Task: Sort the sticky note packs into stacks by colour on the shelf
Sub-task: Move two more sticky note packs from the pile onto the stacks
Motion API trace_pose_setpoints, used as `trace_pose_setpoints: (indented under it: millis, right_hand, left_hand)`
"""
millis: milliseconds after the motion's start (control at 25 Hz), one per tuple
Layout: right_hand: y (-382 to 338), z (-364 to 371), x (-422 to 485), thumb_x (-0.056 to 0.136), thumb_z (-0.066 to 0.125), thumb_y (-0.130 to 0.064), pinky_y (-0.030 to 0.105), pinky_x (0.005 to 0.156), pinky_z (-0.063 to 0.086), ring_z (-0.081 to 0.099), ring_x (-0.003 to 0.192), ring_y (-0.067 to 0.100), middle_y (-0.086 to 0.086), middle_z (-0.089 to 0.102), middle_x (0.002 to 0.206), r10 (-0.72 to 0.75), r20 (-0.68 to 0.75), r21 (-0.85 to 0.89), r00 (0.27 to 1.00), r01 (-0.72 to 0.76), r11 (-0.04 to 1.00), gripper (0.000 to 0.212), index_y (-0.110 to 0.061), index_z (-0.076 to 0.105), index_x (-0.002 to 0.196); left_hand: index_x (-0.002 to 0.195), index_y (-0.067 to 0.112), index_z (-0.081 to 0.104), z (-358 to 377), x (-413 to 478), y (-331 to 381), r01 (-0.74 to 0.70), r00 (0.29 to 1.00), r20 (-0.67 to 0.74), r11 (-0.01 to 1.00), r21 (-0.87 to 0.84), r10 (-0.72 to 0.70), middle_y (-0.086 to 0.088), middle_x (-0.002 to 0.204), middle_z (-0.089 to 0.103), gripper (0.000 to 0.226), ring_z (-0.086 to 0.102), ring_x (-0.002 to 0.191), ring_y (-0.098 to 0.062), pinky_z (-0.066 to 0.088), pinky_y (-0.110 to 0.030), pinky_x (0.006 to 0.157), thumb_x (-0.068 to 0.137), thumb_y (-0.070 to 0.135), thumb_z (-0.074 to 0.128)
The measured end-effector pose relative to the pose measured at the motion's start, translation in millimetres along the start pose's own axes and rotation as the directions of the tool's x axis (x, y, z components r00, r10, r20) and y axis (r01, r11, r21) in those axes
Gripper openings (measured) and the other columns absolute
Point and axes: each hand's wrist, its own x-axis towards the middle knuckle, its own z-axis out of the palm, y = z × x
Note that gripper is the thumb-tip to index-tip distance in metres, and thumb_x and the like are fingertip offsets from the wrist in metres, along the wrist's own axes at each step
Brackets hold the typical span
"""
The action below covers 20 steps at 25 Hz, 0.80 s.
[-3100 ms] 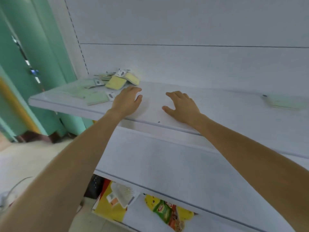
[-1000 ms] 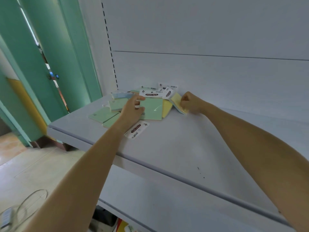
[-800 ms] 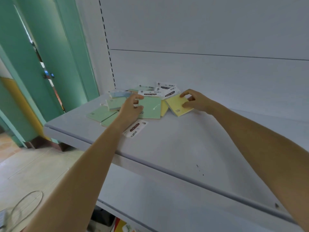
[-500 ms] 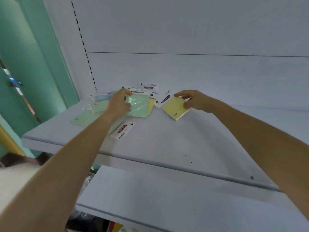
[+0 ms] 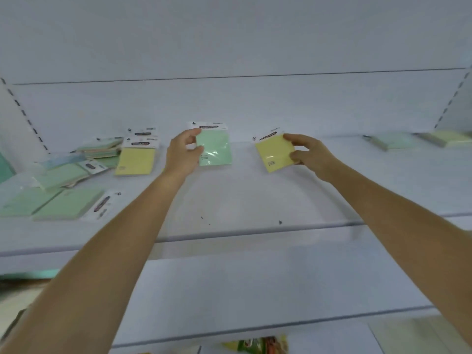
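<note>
Holding one pack in each grip above the shelf [image 5: 242, 200], a person pinches a green sticky note pack [image 5: 215, 148] in the left hand [image 5: 182, 155] and a yellow sticky note pack [image 5: 274, 154] in the right hand [image 5: 307, 155]. Left of the left grip, the unsorted pile [image 5: 76, 172] lies loose; a careless reach could scatter it, and shallow pinches on slick wrappers could slip. Header labels appear to read "STICKY NOTE"; smaller print is illegible.

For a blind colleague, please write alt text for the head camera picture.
At a white shelf, the left hand holds a green sticky note pack and the right hand a yellow pack. An unsorted pile lies at left.
</note>
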Motion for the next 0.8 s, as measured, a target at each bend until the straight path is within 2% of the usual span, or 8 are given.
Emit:
trace_pose_setpoints:
  millis: [80,160,280,360,480,680,800]
  right_hand:
    - [13.5,-43.9,-11.4,0.084,0.044,0.013,0.018,0.070,0.050,0.049,0.098,0.021,0.004,0.047,0.115,0.005,-0.066,0.009,0.998,-0.004,1.000,0.052,-0.012,0.051,0.129]
    - [25.4,-85.9,-20.2,0.084,0.043,0.013,0.019,0.072,0.051,0.049,0.102,0.018,0.000,0.049,0.110,0.001,-0.133,0.021,0.991,0.002,1.000,0.052,-0.012,0.051,0.129]
    - [46.2,-168.6,-31.1,0.084,0.041,0.014,0.018,0.074,0.051,0.046,0.106,0.016,-0.001,0.048,0.115,0.006,-0.225,0.043,0.974,0.004,0.999,0.053,-0.011,0.049,0.130]
    - [62.9,-223.5,-36.8,0.085,0.040,0.013,0.022,0.083,0.050,0.046,0.108,0.017,0.001,0.045,0.120,0.020,-0.265,0.056,0.964,-0.005,0.998,0.053,-0.010,0.048,0.132]
    - [84.1,-284.4,-40.3,0.086,0.040,0.012,0.023,0.082,0.050,0.047,0.107,0.017,0.002,0.045,0.122,0.032,-0.325,0.072,0.945,-0.010,0.997,0.053,-0.011,0.046,0.133]
    - [113.3,-360.9,-37.1,0.087,0.038,0.008,0.024,0.091,0.040,0.046,0.105,0.017,-0.001,0.045,0.119,0.107,-0.405,0.085,0.908,-0.079,0.993,0.053,-0.014,0.046,0.134]
    - [124.8,-396.5,-26.1,0.088,0.038,0.008,0.023,0.088,0.040,0.044,0.105,0.016,0.001,0.044,0.122,0.131,-0.439,0.081,0.889,-0.106,0.991,0.052,-0.015,0.044,0.135]
  left_hand:
    - [0.125,0.016,0.056,45.9,-6.6,20.3,-0.018,0.999,0.039,1.000,-0.011,0.019,-0.012,0.118,0.061,0.044,0.060,0.109,-0.029,0.050,-0.046,0.095,0.083,0.003,0.056]
    - [0.126,0.014,0.055,88.7,-12.1,39.3,-0.033,0.998,0.061,0.999,-0.033,0.035,-0.014,0.122,0.060,0.044,0.058,0.113,-0.031,0.048,-0.048,0.097,0.083,0.002,0.055]
    - [0.129,0.012,0.052,169.7,-25.6,76.0,-0.043,0.997,0.063,0.998,-0.048,0.046,-0.012,0.128,0.058,0.044,0.055,0.118,-0.026,0.046,-0.043,0.101,0.086,0.002,0.052]
    - [0.130,0.011,0.051,224.8,-38.8,101.1,-0.059,0.996,0.068,0.998,-0.033,0.061,-0.010,0.132,0.055,0.043,0.053,0.120,-0.022,0.044,-0.037,0.103,0.088,0.003,0.049]
    - [0.129,0.008,0.052,290.4,-52.6,127.5,-0.078,0.993,0.089,0.996,-0.042,0.081,-0.008,0.135,0.054,0.042,0.053,0.120,-0.022,0.041,-0.031,0.101,0.088,0.001,0.047]
    - [0.128,0.006,0.052,370.6,-47.0,155.1,-0.053,0.990,0.133,0.998,-0.020,0.055,-0.012,0.132,0.056,0.041,0.054,0.120,-0.024,0.041,-0.032,0.103,0.088,0.003,0.049]
    - [0.119,0.007,0.059,403.3,-25.6,163.6,-0.039,0.991,0.129,0.999,0.007,0.038,-0.016,0.119,0.061,0.033,0.057,0.111,-0.027,0.043,-0.030,0.092,0.087,0.004,0.050]
